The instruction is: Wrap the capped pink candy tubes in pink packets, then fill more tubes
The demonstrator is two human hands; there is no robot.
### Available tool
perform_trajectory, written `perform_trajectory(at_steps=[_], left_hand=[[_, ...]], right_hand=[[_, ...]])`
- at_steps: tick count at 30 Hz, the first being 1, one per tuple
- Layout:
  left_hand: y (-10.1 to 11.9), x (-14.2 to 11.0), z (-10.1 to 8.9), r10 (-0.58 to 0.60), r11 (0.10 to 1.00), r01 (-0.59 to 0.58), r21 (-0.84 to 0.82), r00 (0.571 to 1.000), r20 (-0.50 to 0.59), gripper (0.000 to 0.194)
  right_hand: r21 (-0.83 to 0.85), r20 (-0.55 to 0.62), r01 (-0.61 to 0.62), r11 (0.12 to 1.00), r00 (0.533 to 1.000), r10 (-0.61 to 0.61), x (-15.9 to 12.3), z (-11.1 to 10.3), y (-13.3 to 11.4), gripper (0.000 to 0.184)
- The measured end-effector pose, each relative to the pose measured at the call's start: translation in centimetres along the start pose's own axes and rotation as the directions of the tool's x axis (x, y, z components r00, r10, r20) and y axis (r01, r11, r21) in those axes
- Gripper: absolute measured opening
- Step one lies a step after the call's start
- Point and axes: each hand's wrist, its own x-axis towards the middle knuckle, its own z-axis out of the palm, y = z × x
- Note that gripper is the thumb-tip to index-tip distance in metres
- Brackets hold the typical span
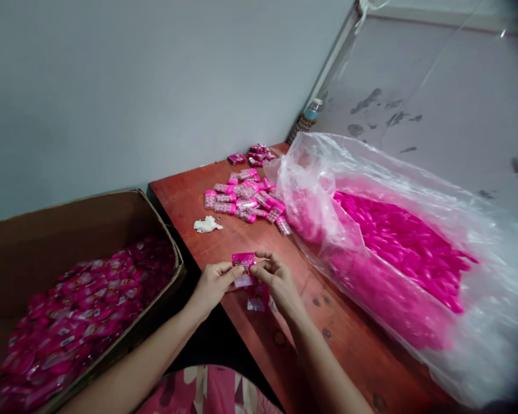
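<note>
Packet (244,262), printed pink above and clear below, at the centre of the clock face, near the edge of the surface (183,196). On its nine o'clock side, a close pinch from the left hand (218,280), thumb over the near face; on its three o'clock side, a matching pinch from the right hand (278,277), with the other fingers loosely curled. Toward five o'clock, just beside it, a second packet (256,300), low and shaded; cannot tell whether flat on the surface or raised. Around twelve, a loose heap of clear tubes (246,190) with pink caps, and beyond it, small pink boxes (259,154). At eleven, a white scrap (207,225); at one, well apart, a bottle (307,117). From two to four, a big plastic bag (304,172) around bright pink pieces (399,241). At nine, beside the surface, a carton (90,225) with many pink packages (86,310) inside. In progress, by the look of it, a two-handed grip-and-handle step; cannot tell whether the packet's mouth is parted. For the next move, seems to call for light, even thumb pressure, sparing the thin film any crease.
</note>
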Motion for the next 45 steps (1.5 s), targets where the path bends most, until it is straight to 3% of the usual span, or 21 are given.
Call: perform_trajectory(at_steps=[2,4,5,7,10,12,14,17,19,21,23,25,27,30,35,41,45], left_hand=[[-0.1,0.2,0.0,-0.056,0.995,0.058,-0.086,0.998,0.018,0.027],[-0.1,0.4,0.0,-0.079,0.99,0.077,-0.12,0.997,-0.007,0.026],[-0.2,0.5,0.0,-0.089,0.988,0.084,-0.133,0.996,-0.029,0.026],[-0.1,0.7,0.0,-0.112,0.982,0.1,-0.159,0.991,-0.072,0.026],[0.2,0.7,0.0,-0.173,0.962,0.139,-0.237,0.977,-0.127,0.024],[0.5,0.7,-0.1,-0.22,0.933,0.159,-0.323,0.962,-0.162,0.023],[0.7,0.7,-0.2,-0.263,0.89,0.162,-0.426,0.946,-0.191,0.021],[1.0,1.1,-0.3,-0.305,0.803,0.134,-0.581,0.93,-0.207,0.013],[1.0,1.4,-0.3,-0.321,0.74,0.106,-0.664,0.923,-0.21,0.01],[1.0,1.8,-0.1,-0.341,0.692,0.093,-0.716,0.916,-0.21,0.008],[1.0,2.1,0.2,-0.363,0.66,0.097,-0.745,0.909,-0.204,0.007],[1.1,2.3,0.6,-0.372,0.639,0.096,-0.763,0.907,-0.198,0.007],[1.2,2.2,1.0,-0.365,0.623,0.08,-0.778,0.91,-0.198,0.006],[1.3,1.9,1.7,-0.348,0.615,0.072,-0.785,0.918,-0.188,0.005],[1.1,1.2,2.1,-0.283,0.662,0.062,-0.747,0.944,-0.172,0.009],[1.3,0.4,1.6,-0.128,0.785,0.063,-0.617,0.99,-0.062,0.024],[1.3,0.3,1.4,-0.061,0.858,0.043,-0.512,0.998,-0.017,0.028]], right_hand=[[-0.169,0.062,0.003,0.986,0.998,0.008,0.7,-0.6,-0.5,0.025],[-0.432,0.028,0.079,0.898,0.997,-0.074,2.1,-1.5,-1.5,0.022],[-0.591,-0.016,0.111,0.799,0.989,-0.149,3.0,-2.0,-2.1,0.023],[-0.867,-0.104,0.067,0.493,0.945,-0.311,5.1,-3.2,-3.3,0.026],[-0.986,-0.16,-0.132,0.101,0.924,-0.348,8.3,-4.8,-4.4,0.035],[-0.982,-0.17,-0.187,-0.032,0.941,-0.291,9.7,-5.6,-4.4,0.036],[-0.979,-0.164,-0.189,-0.074,0.953,-0.254,10.2,-6.2,-4.1,0.032],[-0.986,-0.135,-0.154,-0.058,0.958,-0.252,8.9,-6.8,-3.6,0.027],[-0.993,-0.106,-0.087,0.085,0.96,-0.259,6.7,-6.5,-3.3,0.027],[-0.891,-0.108,0.011,0.453,0.966,-0.237,3.9,-5.5,-2.8,0.032],[-0.616,-0.091,0.019,0.788,0.991,-0.095,0.8,-3.7,-2.3,0.036],[-0.363,-0.047,-0.082,0.928,0.996,0.07,-1.8,-1.5,-1.6,0.034],[-0.231,-0.027,-0.11,0.967,0.994,0.107,-3.5,0.4,-0.9,0.032],[-0.18,-0.034,-0.086,0.98,0.996,0.081,-4.3,1.9,0.2,0.031],[-0.186,-0.062,-0.077,0.979,0.996,0.067,-3.9,2.0,1.2,0.032],[-0.095,0.001,-0.082,0.992,0.997,0.082,-4.0,2.0,1.6,0.032],[-0.112,-0.038,-0.053,0.992,0.998,0.049,-4.1,2.1,2.0,0.03]])
